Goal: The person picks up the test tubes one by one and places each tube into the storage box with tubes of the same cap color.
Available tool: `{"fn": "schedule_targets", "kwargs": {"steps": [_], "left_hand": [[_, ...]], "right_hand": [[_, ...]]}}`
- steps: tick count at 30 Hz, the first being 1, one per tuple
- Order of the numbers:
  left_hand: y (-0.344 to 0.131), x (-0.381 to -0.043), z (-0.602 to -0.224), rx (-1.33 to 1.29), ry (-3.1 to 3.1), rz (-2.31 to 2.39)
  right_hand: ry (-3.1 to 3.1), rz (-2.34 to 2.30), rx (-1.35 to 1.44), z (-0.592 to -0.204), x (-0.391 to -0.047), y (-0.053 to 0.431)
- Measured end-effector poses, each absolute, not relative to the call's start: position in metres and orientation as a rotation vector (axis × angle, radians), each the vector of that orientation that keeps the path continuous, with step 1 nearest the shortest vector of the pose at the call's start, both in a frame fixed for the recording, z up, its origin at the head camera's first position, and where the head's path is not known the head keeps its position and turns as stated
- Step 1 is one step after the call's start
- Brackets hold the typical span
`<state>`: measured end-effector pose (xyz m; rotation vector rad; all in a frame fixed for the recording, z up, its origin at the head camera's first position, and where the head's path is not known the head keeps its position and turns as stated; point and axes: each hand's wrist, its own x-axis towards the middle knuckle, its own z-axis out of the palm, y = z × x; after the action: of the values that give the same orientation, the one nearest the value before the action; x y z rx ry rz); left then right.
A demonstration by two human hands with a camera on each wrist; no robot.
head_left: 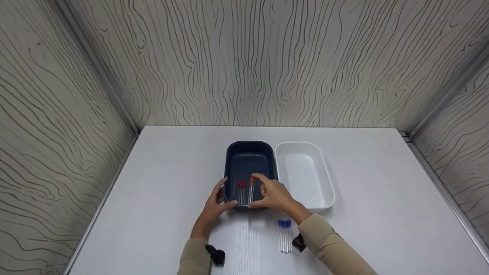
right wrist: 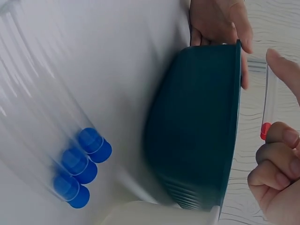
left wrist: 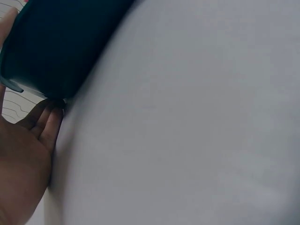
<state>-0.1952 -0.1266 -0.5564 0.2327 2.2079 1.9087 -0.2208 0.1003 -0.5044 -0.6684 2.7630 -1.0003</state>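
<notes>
Spanning lengthwise, right hand (head_left: 276, 194) pinches red-capped tube (right wrist: 270, 96).

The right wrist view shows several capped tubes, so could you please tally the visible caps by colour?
Blue caps: 3
Red cap: 1, on the tube held by the right hand
Total: 4

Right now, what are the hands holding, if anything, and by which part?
The right hand holds a red-capped tube lengthwise, by its capped and clear ends. The left hand grips the dark tray at its near left corner.
</notes>
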Motion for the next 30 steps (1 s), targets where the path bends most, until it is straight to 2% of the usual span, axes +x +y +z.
{"fn": "schedule_targets", "kwargs": {"steps": [17, 30], "left_hand": [[-0.126, -0.197, -0.56, 0.176, 2.188, 1.909], [-0.129, -0.198, -0.562, 0.282, 2.174, 1.927]], "right_hand": [[2.789, -0.937, -0.55, -0.518, -0.241, 0.088], [2.845, -0.739, -0.65, -0.531, -0.246, 0.071]]}}
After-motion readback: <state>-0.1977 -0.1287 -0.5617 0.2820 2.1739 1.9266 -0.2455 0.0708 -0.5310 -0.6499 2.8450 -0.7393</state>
